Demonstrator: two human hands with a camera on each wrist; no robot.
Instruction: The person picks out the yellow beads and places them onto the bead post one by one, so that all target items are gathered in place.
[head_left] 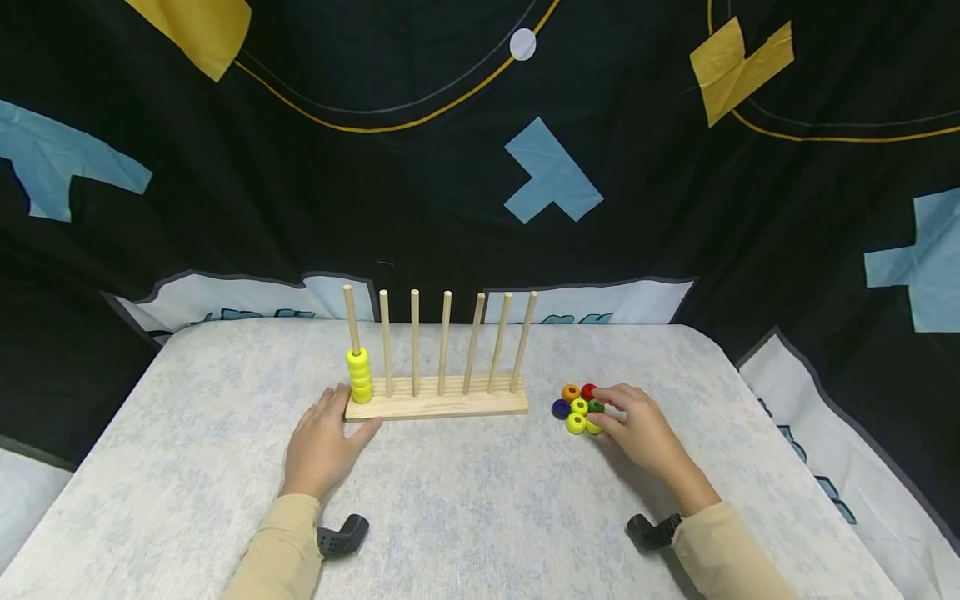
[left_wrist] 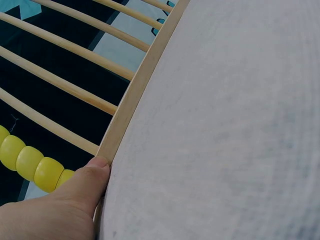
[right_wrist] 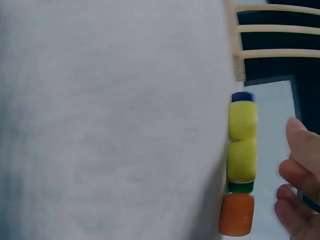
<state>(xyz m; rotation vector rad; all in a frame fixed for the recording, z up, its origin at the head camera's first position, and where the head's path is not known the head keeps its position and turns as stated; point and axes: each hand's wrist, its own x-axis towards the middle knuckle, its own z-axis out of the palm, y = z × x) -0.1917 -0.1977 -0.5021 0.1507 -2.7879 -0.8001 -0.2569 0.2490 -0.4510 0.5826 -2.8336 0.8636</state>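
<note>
A wooden peg stand (head_left: 442,406) with a row of upright pegs stands left of the table's middle. Several yellow beads (head_left: 360,377) are stacked on its leftmost peg. My left hand (head_left: 322,446) holds the base's left end, the thumb (left_wrist: 92,175) against its front edge. Right of the stand lies a cluster of loose beads: dark blue (head_left: 560,408), orange (head_left: 571,392), red (head_left: 588,391), green (head_left: 596,406) and several yellow ones (head_left: 576,423). My right hand (head_left: 645,429) hovers at the cluster's right side, thumb and fingers apart with nothing visible between them.
The pale mottled table (head_left: 465,508) extends on all sides of the stand and beads. Behind it hangs a dark cloth (head_left: 450,208) with blue and yellow shapes. Dark wrist-worn devices (head_left: 343,536) stick out by both sleeves.
</note>
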